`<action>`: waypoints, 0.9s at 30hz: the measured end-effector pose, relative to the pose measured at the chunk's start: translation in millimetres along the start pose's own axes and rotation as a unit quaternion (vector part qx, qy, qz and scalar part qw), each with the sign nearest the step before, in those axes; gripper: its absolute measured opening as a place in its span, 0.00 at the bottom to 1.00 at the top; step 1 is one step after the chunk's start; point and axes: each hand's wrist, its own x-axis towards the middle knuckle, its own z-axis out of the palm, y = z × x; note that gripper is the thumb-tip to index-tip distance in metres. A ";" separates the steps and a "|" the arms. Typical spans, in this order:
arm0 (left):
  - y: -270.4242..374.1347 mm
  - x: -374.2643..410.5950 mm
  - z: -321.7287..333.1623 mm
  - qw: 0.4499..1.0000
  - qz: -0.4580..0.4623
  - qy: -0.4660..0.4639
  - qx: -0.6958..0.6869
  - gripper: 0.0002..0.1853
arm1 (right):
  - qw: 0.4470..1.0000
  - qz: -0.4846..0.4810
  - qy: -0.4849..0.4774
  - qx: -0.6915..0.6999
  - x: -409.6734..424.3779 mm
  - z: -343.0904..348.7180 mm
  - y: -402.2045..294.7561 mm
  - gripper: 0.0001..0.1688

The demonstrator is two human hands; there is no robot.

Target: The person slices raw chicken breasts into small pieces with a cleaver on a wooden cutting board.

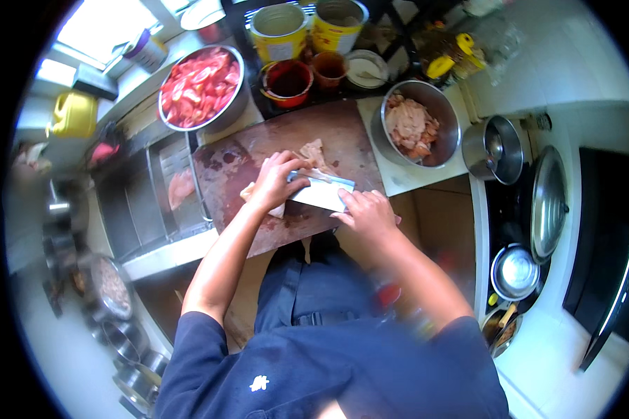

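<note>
A cleaver (320, 195) with a broad bright blade lies across the middle of a stained cutting board (340, 123). My right hand (369, 212) is closed around its handle, thumb towards the blade; the handle itself is mostly hidden. My left hand (277, 180) bears down with bent fingers on a strip of raw, pale meat (313, 152) along the blade's far edge. Part of that strip sticks out beyond my fingertips. Another pale piece of meat (247, 191) shows beside my left wrist, partly covered by it.
A steel pot of cut tomatoes (202, 86) stands back left, a steel pot of raw meat pieces (410, 123) back right. Left of the board is a sink (131, 194) with a pale piece of meat (181, 187) by it. Sauce containers (288, 84) and yellow tins (279, 34) line the back.
</note>
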 end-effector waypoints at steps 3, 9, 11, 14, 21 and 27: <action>-10.9 15.3 10.8 0.999 0.021 0.039 0.002 0.08 | 1.000 -0.002 0.011 -0.013 -7.0 2.7 2.0 0.34; -8.5 46.9 15.9 0.997 -0.036 0.055 0.031 0.07 | 0.999 0.005 -0.002 -0.032 -17.9 9.3 1.0 0.36; 4.4 51.7 16.6 0.998 -0.043 -0.040 -0.027 0.09 | 1.000 0.024 -0.009 0.000 -20.2 16.7 7.5 0.36; 37.3 50.9 16.6 0.983 0.086 -0.161 -0.029 0.25 | 1.000 0.015 0.002 0.021 -12.3 25.5 13.5 0.34; -24.5 66.5 49.7 0.995 -0.015 -0.099 -0.026 0.09 | 0.999 0.004 -0.041 -0.036 -4.3 7.1 2.5 0.33; -67.6 46.3 6.3 0.997 -0.027 0.065 0.026 0.19 | 0.940 0.258 -0.092 0.202 -44.8 -14.9 -8.9 0.29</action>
